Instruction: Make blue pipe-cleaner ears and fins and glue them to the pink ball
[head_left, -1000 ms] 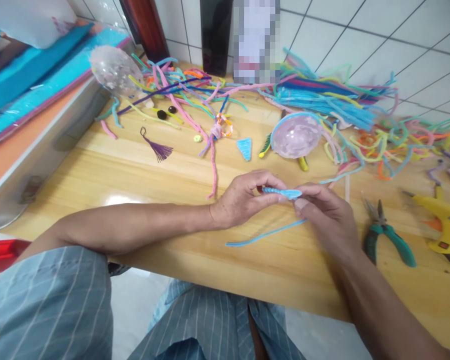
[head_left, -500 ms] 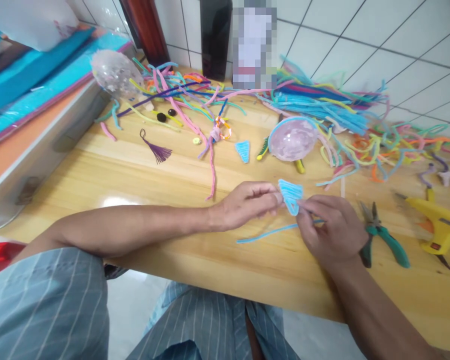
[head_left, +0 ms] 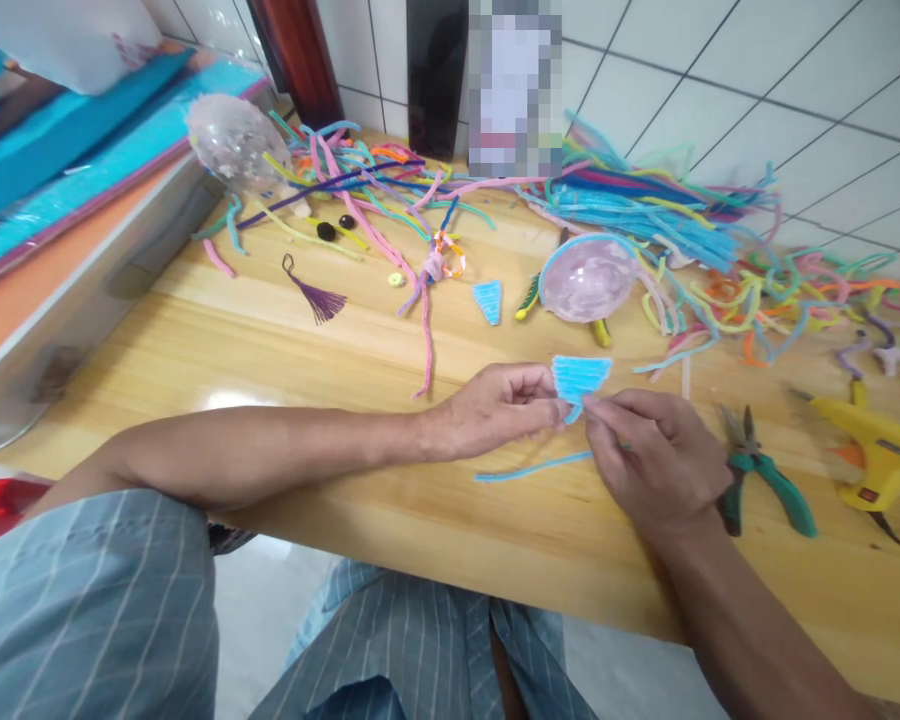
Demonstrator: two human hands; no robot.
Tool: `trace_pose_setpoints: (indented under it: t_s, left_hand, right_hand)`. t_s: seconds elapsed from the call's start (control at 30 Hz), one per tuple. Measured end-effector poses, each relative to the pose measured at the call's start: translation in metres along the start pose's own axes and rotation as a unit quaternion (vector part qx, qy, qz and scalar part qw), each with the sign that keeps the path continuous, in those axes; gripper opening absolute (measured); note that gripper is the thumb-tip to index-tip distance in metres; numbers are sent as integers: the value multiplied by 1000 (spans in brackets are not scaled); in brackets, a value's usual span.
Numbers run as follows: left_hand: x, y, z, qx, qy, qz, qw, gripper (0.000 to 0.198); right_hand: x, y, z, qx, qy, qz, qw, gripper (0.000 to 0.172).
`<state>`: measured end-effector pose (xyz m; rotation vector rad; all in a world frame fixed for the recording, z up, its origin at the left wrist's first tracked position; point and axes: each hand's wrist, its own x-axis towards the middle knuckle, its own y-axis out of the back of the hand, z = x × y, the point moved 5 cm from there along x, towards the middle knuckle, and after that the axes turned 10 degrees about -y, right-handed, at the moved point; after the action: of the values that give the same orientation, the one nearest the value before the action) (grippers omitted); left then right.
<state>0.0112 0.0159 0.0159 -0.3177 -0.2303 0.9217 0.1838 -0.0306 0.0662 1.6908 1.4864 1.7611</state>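
A light-blue folded pipe-cleaner piece [head_left: 582,377], wide at the top and narrowing downward, is held between my two hands. My left hand [head_left: 495,412] pinches its left side with thumb and fingers. At its lower tip, the fingertips of my right hand [head_left: 656,455] are closed on it, partly hiding the narrow end. A loose blue pipe cleaner [head_left: 529,468] lies on the table below, one end passing under my right hand. Farther back rests a smaller blue piece [head_left: 487,301] of similar tapered shape.
Right of my hands lie green-handled pliers [head_left: 769,475] and a yellow glue gun [head_left: 874,440]. A clear plastic dome [head_left: 589,278], a purple tassel [head_left: 316,298] and a pink pipe-cleaner figure [head_left: 429,275] stand behind. Bundled pipe cleaners [head_left: 637,215] line the wall; a bin [head_left: 120,240] is left.
The blue piece has turned so its striped wide face shows more fully. My right fingertips have shifted slightly left along its narrow end. My left hand has barely moved.
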Motion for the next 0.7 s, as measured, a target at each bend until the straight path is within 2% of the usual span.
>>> trace_pose_setpoints:
  t_s: [0.13,0.2,0.5,0.7]
  left_hand:
    - [0,1,-1,8,-1,2,1000,45]
    - [0,1,-1,11,-6,0,1000,44]
    - [1,4,0,25,-22,3,999,29]
    - [1,4,-3,37,-13,5,999,26]
  right_hand:
    - [3,-2,0,1,-20,-22,1000,23]
    - [4,-2,-1,-3,-4,-20,1000,22]
    - [6,-3,-4,-32,94,67,993,24]
    - [5,-7,0,-45,62,30,997,21]
